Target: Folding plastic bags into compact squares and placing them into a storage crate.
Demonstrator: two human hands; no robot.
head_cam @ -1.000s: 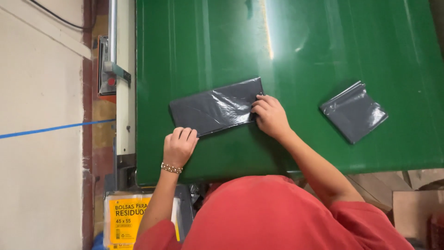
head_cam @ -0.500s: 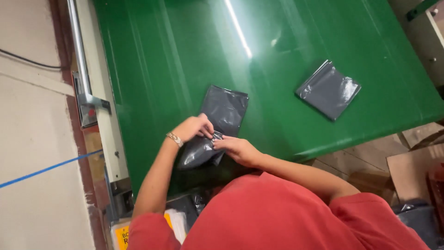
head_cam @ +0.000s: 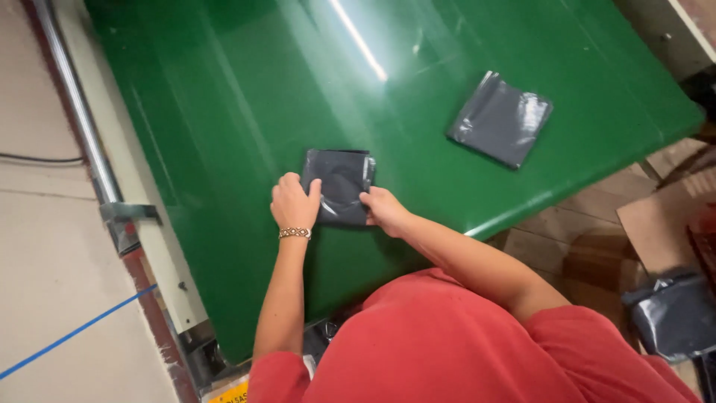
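A dark grey plastic bag (head_cam: pixel 339 183), folded into a small square, lies on the green table (head_cam: pixel 224 97). My left hand (head_cam: pixel 293 201) presses on its left edge, fingers over the fold. My right hand (head_cam: pixel 384 210) holds its lower right corner. A bead bracelet sits on my left wrist. A second folded grey bag (head_cam: pixel 500 119) lies farther right on the table, apart from both hands.
A metal rail and bracket (head_cam: pixel 112 201) run along the table's left edge. A blue line (head_cam: pixel 67 336) crosses the pale floor at left. Cardboard (head_cam: pixel 656 224) and another dark bag bundle (head_cam: pixel 671 313) lie on the floor at right.
The long grey bag has been folded in half into a small square. Both hands moved onto its near edge. The view has tilted, so the table looks turned.
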